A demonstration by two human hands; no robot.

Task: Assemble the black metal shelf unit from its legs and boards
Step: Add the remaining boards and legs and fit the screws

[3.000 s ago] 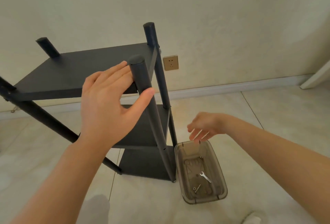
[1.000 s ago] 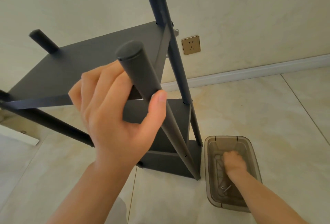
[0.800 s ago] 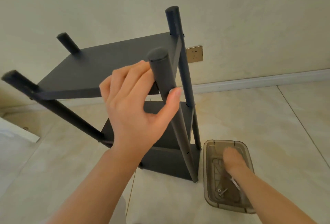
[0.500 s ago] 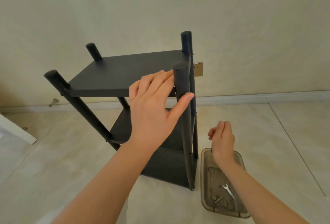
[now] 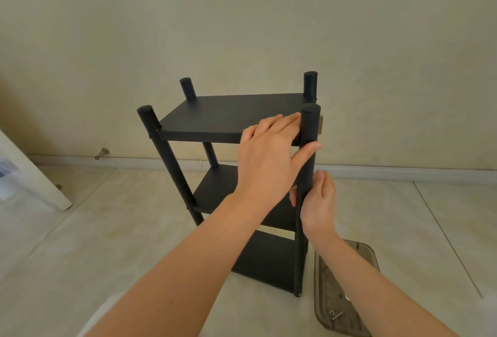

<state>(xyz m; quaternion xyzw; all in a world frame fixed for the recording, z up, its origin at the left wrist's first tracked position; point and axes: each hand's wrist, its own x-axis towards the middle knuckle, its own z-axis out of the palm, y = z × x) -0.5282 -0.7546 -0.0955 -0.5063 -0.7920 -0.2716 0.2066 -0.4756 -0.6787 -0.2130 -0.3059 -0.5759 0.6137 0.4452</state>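
The black shelf unit [image 5: 212, 191] stands upright on the tiled floor [image 5: 107, 229] near the wall. My left hand [image 5: 269, 156] is spread, fingers on the top board [image 5: 228, 116], thumb against the front right leg [image 5: 309, 127]. My right hand [image 5: 318, 202] curls round that leg lower down, above a plastic tray [image 5: 321, 291].

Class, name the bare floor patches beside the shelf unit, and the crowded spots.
Free: floor between the white panel and the shelf unit; also floor right of the tray. Crowded: the front right leg, with left hand and right hand on it, tray beside its foot.
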